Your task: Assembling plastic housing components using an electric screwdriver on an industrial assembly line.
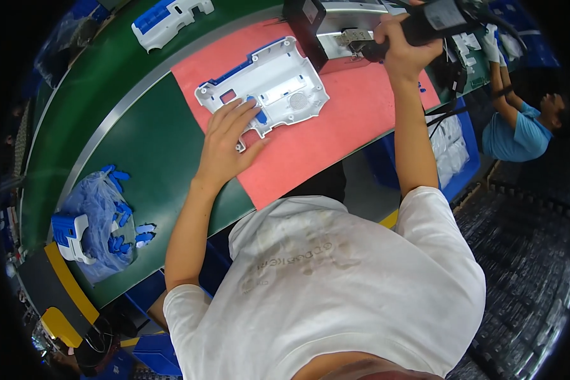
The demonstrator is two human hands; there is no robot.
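Note:
A white plastic housing half (278,85) with blue edging lies with its hollow side up on a salmon-pink mat (354,107). My left hand (225,136) rests on its left end, thumb apart and fingers stretched over a small blue plastic part (260,116) set in the shell. Raised at the upper right, my right hand (406,52) is closed around a black electric screwdriver (427,25). The tool's front end points left at a metal screw feeder (354,38) behind the mat; the exact tip is hard to make out.
Another white-and-blue housing (164,24) lies on the green conveyor at the back. At left are a clear plastic bag (98,221) with blue parts and a white-blue piece (73,237). A blue bin (462,152) holds bagged items. A co-worker (519,126) with white gloves works at right.

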